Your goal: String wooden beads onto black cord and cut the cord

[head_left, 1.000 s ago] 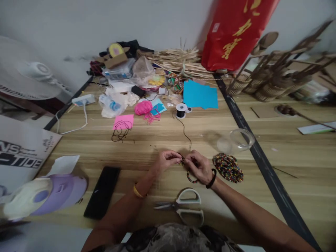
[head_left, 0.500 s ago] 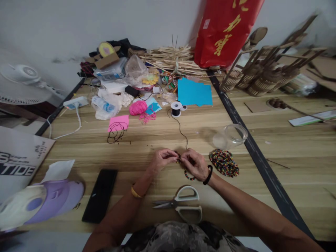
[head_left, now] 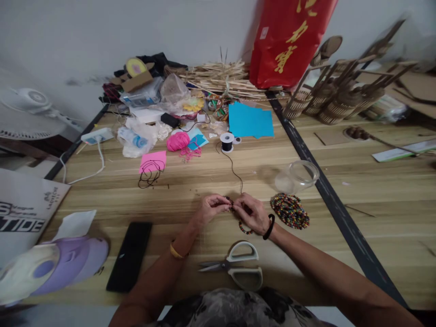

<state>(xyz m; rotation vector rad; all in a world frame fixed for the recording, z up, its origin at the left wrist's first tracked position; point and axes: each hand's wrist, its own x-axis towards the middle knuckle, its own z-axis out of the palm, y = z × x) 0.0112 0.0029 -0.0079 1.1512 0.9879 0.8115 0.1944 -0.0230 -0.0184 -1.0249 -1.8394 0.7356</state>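
My left hand (head_left: 211,208) pinches a short string of small coloured beads (head_left: 245,229) at the middle of the table. Close against it, my right hand (head_left: 252,212) has thumb and forefinger closed on the same strand. One end of the strand curves out below the right hand; the part between the fingertips is mostly hidden. A black cord (head_left: 235,169) runs from a white spool (head_left: 226,142) down to my hands. To the right lies a coiled heap of multicoloured bead strands (head_left: 290,211). White-handled scissors (head_left: 235,264) rest just below my hands.
A clear plastic jar (head_left: 299,176) stands behind the bead heap. At left are a black phone (head_left: 129,256), a purple-and-white tissue box (head_left: 68,263) and a pink paper (head_left: 153,161) with loose black cord. Blue sheets (head_left: 251,120), pink yarn (head_left: 177,141) and piled supplies occupy the back.
The view has shifted slightly. My two hands stay together on the bead strand, with hardly any visible movement of the fingers.
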